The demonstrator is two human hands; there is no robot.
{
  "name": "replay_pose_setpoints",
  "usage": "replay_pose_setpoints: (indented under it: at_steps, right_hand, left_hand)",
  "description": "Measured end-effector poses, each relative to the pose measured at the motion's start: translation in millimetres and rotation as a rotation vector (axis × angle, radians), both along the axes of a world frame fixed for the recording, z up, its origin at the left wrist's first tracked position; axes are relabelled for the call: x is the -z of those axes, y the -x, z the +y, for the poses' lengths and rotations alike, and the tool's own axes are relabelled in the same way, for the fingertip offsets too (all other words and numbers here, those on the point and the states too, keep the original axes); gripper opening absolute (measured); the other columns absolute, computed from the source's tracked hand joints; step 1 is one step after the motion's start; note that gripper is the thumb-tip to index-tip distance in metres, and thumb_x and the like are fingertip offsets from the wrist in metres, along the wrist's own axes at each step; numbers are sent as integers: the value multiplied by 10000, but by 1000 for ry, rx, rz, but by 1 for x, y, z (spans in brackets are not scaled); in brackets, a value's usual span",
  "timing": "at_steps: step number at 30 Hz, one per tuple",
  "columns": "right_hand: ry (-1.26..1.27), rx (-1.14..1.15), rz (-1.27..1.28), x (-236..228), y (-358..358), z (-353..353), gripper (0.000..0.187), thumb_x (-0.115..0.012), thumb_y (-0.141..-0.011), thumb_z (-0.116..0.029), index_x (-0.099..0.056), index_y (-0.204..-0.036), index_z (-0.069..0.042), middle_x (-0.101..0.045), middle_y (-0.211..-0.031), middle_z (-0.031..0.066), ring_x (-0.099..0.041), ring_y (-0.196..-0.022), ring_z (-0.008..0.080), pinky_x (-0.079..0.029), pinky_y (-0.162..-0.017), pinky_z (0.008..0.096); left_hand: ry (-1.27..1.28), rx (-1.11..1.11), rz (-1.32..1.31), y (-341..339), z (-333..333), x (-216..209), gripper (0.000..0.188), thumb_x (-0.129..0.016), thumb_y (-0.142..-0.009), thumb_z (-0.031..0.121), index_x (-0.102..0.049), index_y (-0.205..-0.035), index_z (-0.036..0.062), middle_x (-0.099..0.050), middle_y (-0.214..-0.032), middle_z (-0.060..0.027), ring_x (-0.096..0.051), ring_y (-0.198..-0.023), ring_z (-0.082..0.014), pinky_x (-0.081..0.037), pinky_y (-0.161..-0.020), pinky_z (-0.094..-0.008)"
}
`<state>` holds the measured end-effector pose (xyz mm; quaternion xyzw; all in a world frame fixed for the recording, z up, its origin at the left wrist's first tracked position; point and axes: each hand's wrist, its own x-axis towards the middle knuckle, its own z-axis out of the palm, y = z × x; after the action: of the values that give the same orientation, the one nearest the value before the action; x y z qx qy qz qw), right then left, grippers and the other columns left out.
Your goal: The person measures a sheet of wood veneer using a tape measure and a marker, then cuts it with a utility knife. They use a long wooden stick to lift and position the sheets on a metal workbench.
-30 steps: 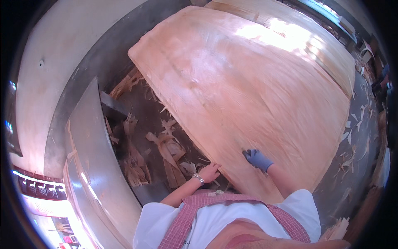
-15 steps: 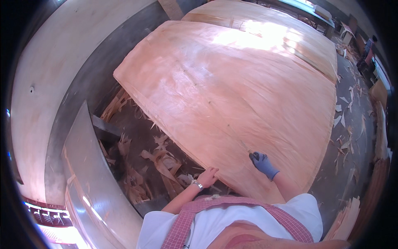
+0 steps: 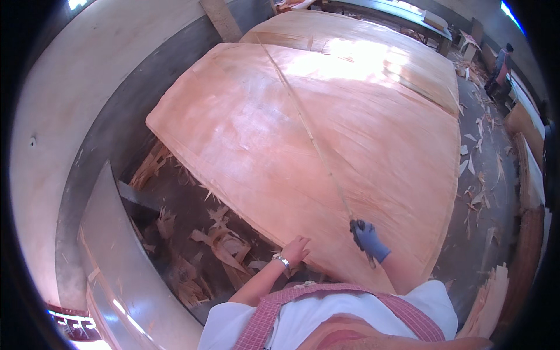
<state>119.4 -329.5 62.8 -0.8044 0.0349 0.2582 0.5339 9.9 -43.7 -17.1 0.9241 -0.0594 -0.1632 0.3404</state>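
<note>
My right hand (image 3: 366, 235), in a blue glove, is closed around the dark grip of a long thin bamboo stick (image 3: 312, 139). The stick slants up and left over a broad stack of pale wood veneer sheets (image 3: 373, 146), and its short rear end pokes out behind my fist. Whether the stick touches the top sheet along its length is hard to tell. Bare except for a metal wristwatch (image 3: 281, 260), my left hand (image 3: 296, 251) rests at the stack's near left edge with fingers stretched out over the veneer.
Veneer scraps (image 3: 224, 242) litter the floor left of the stack, beside a curved metal sheet (image 3: 128, 251). More scraps (image 3: 479, 192) lie along the right aisle, where another person (image 3: 499, 69) stands far off. A second veneer stack (image 3: 431, 79) adjoins at the back.
The stick, barely distinguishable against the veneer before, now shows plainly from my right hand to the far edge, its rear end tipped into sight. My left fingers have loosened from the edge.
</note>
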Motion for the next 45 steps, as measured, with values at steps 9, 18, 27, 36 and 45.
replay_pose_setpoints:
  at_steps: [9, 18, 27, 36, 45]
  right_hand:
    - [221, -101, -369, 16, 92, -49, 291, -564, -973, -294, -622, -821, -52, -532, -547, 52, -522, -463, 129, -409, -451, 304]
    - [598, -117, -463, 44, 150, -90, 319, -619, -922, -367, -571, -774, -89, -605, -659, 196, -614, -613, 395, -449, -531, 466]
    - [760, -159, -279, 69, 102, -97, 362, -555, -928, -462, -599, -818, -120, -639, -691, 194, -639, -667, 410, -483, -600, 510]
    - [899, -160, -333, 39, 73, -101, 330, -552, -928, -453, -587, -858, -132, -654, -694, 180, -643, -658, 408, -479, -606, 519]
    - [937, -169, -337, 17, 68, -123, 337, -543, -932, -458, -577, -883, -126, -647, -686, 189, -652, -686, 406, -481, -618, 516]
  left_hand:
    - [-412, 21, 94, -48, 23, 10, 725, -657, -824, 234, -336, -1473, 186, -336, -1489, -221, -533, -1189, -426, -453, -985, -521]
    - [-311, 37, 238, -62, 38, 43, 676, -669, -839, 314, -348, -1422, 193, -408, -1429, -231, -530, -1200, -422, -470, -976, -506]
    - [-405, 82, 149, -57, 36, 41, 737, -678, -827, 324, -308, -1445, 165, -397, -1441, -250, -544, -1185, -422, -487, -957, -494]
    - [-377, 61, 150, -56, 37, 28, 721, -675, -816, 295, -351, -1448, 170, -380, -1463, -229, -526, -1214, -424, -488, -959, -504]
    - [-376, 107, 135, -56, 39, 34, 704, -674, -820, 288, -367, -1442, 168, -386, -1458, -221, -510, -1236, -410, -478, -983, -485]
